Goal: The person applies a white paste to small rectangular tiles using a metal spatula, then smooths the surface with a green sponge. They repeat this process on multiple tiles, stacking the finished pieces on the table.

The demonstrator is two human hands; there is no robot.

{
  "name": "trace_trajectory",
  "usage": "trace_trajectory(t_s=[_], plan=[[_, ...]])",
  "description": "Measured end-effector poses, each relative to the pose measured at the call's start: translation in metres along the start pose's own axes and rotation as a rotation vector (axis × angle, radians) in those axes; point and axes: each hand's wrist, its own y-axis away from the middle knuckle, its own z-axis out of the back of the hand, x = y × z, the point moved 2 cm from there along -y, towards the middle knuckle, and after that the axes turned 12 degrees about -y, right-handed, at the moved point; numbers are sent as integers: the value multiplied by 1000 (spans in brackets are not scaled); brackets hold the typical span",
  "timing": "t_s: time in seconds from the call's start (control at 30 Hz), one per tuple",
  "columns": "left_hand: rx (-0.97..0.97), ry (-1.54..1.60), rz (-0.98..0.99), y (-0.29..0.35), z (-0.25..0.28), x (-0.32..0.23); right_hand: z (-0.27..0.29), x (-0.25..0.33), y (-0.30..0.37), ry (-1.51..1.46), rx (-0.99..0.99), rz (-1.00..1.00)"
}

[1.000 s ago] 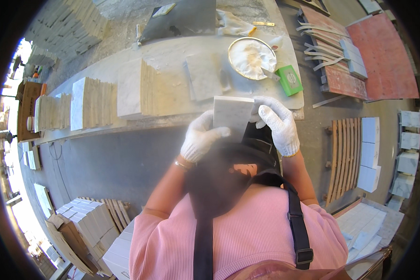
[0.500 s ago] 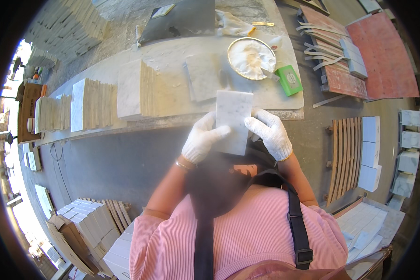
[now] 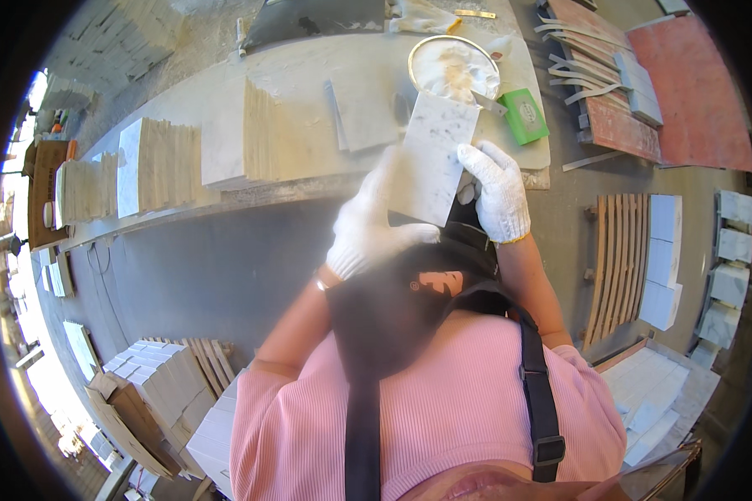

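Note:
A white, grey-veined marble tile [image 3: 437, 154] is held up in front of my apron, tilted so its top leans right. My right hand [image 3: 500, 188], in a white knit glove, grips its right edge with the thumb on the face; the fingers behind are partly hidden. My left hand [image 3: 368, 219], gloved alike, is at the lower left corner. Its fingers extend along the left edge, slightly blurred, and the thumb stretches out below the bottom edge, well apart from them. Beyond the tile stands a round tub of white paste [image 3: 451, 71] with a flat scraper [image 3: 488, 103] in it.
A green box [image 3: 525, 117] sits right of the tub on the long pale worktable [image 3: 297, 142]. Upright tile stacks [image 3: 226, 138] line its left part. A wooden pallet [image 3: 617, 267] with white boxes stands to the right; more stacked boxes [image 3: 163, 392] are at lower left.
The tile has tipped, its top going right and upward in view. My left hand has loosened and spread, its thumb leaving the tile's face. The right hand has kept its grip and risen slightly.

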Motion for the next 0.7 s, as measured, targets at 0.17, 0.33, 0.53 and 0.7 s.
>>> trace_trajectory(t_s=[0.17, 0.33, 0.53, 0.7], plan=[[-39, -155, -9, 1, 2, -4, -5, 4, -1, 5, 34, 21], [-49, 21, -40, 5, 3, 11, 3, 2, -1, -36, 5, 37], [-127, 356, 71, 5, 12, 29, 23, 0, -4, -118, 7, 10], [-141, 477, 83, 4, 15, 33, 25, -4, -1, -118, 3, -39]])
